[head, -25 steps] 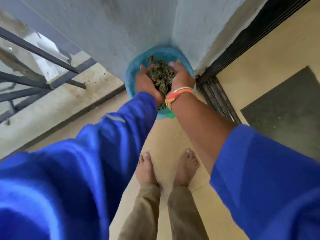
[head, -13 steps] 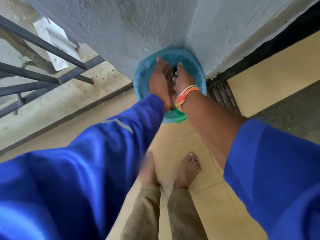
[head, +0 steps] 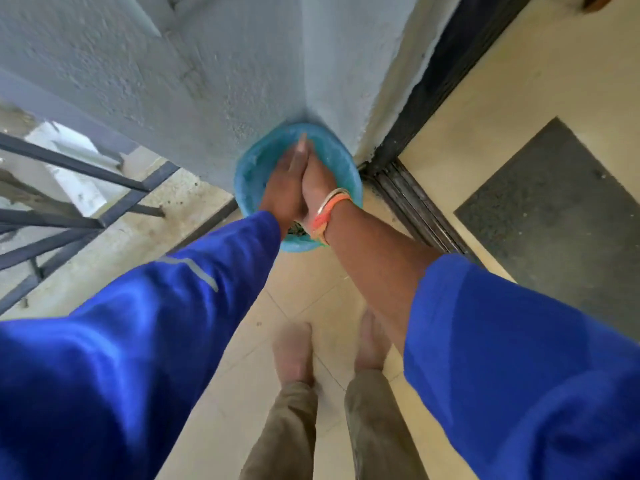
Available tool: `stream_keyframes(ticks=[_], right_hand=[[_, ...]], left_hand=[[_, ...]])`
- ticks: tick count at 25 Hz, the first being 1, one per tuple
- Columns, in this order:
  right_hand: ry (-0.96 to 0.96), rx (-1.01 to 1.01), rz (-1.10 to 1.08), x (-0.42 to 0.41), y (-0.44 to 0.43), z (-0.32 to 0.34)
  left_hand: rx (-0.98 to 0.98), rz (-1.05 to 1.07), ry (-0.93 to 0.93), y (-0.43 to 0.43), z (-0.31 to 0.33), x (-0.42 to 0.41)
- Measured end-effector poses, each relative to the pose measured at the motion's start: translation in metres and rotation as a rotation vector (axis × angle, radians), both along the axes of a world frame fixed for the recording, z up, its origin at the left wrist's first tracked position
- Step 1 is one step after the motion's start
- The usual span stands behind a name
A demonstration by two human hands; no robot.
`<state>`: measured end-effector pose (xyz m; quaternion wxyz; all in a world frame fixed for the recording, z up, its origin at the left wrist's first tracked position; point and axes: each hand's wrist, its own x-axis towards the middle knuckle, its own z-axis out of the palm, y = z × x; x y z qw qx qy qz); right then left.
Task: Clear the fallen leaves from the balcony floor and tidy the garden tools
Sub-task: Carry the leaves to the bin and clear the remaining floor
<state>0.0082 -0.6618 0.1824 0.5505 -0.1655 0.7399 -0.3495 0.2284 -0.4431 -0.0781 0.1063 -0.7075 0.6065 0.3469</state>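
A blue bin lined with a blue bag stands on the floor in the wall corner. Both my hands are above its mouth, palm against palm with the fingers stretched out and blurred. My left hand comes out of a blue sleeve. My right hand has orange and white bangles at the wrist. No leaves show between the palms. A small patch of dry leaves shows inside the bin just under my wrists. The rest of the bin's inside is hidden by my hands.
A dark metal railing and a dirty concrete ledge run along the left. A sliding-door track and a dark mat lie to the right. My bare feet stand on beige tiles below the bin.
A second ago my cupped hands held a heap of dry leaves over the bin. The hands then closed together, and now the palms are flat against each other with no heap between them.
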Motion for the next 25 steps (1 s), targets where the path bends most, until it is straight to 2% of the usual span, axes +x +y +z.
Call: stream_keyframes(ticks=[1, 3, 4, 6, 8, 9, 10, 11, 12, 14, 19, 25], right_hand=[[0.127, -0.035, 0.095, 0.001, 0.002, 0.006], [0.366, -0.03, 0.284, -0.002, 0.017, 0.024], [0.467, 0.005, 0.379, -0.007, 0.028, 0.029], [0.588, 0.093, 0.523, -0.02, 0.056, 0.037], [0.666, 0.112, 0.524, -0.035, 0.086, 0.046], [0.698, 0.103, 0.502, -0.041, 0.103, 0.049], [0.72, 0.099, 0.463, -0.048, 0.124, 0.054], [0.728, 0.121, 0.4, -0.056, 0.148, 0.055], [0.727, 0.149, 0.348, -0.064, 0.173, 0.056], [0.723, 0.22, 0.23, -0.081, 0.237, 0.051], [0.708, 0.419, -0.024, -0.099, 0.426, 0.041], [0.62, 0.676, -0.379, -0.073, 0.692, 0.056]], left_hand=[[0.026, -0.007, 0.049, 0.006, -0.002, -0.001], [-0.078, -0.11, 0.049, 0.02, -0.026, 0.0], [-0.121, -0.189, 0.114, 0.015, 0.009, -0.016], [-0.225, -0.359, 0.309, -0.047, 0.128, -0.057], [-0.33, -0.573, 0.415, -0.141, 0.26, -0.121], [-0.39, -0.716, 0.344, -0.172, 0.308, -0.167], [-0.249, -0.742, 0.265, -0.168, 0.324, -0.201], [-0.32, -0.744, 0.127, -0.163, 0.307, -0.202], [-0.264, -0.73, 0.116, -0.151, 0.294, -0.2], [-0.23, -0.994, 0.122, -0.088, 0.285, -0.226], [-0.277, -1.348, 0.192, 0.078, 0.291, -0.29], [-0.197, -1.81, 0.302, 0.338, 0.321, -0.325]])
